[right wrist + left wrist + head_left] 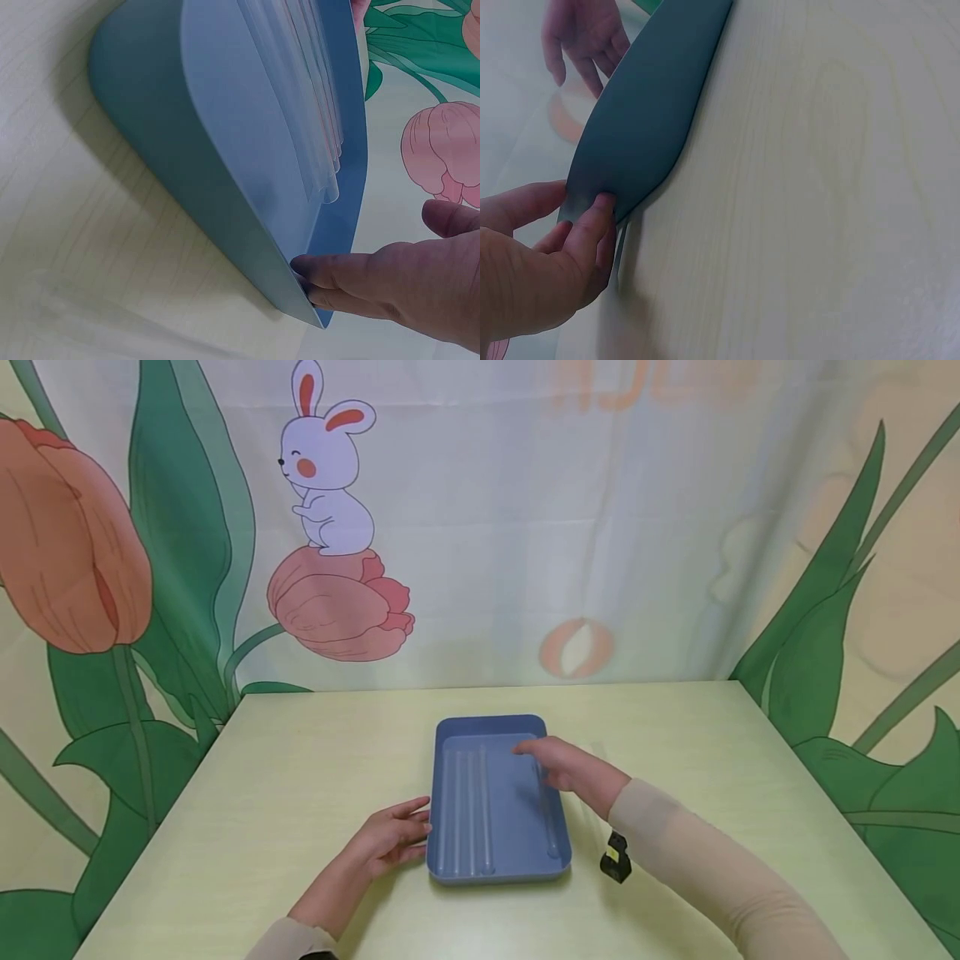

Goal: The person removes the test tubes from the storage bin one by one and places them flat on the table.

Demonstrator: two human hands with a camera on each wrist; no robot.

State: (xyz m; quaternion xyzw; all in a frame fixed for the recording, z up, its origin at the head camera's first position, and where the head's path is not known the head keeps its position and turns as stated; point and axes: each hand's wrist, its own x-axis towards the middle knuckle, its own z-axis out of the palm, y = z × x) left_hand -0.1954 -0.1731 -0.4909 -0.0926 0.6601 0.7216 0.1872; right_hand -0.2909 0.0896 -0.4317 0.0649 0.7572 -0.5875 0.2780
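A blue rectangular tray lies on the table. Several clear tubes lie side by side along its left half, and a single clear tube lies by its right wall. My left hand is at the tray's left side, its fingertips against the outer wall. Over the right wall, towards the far end, is my right hand. In the right wrist view its fingers reach fairly straight past the rim, the thumb apart from them. No tube shows in its grasp.
Another clear tube lies on the pale wooden table, right of the tray. A black wrist camera hangs below the right sleeve. Behind the table hangs a printed curtain with a rabbit and tulips.
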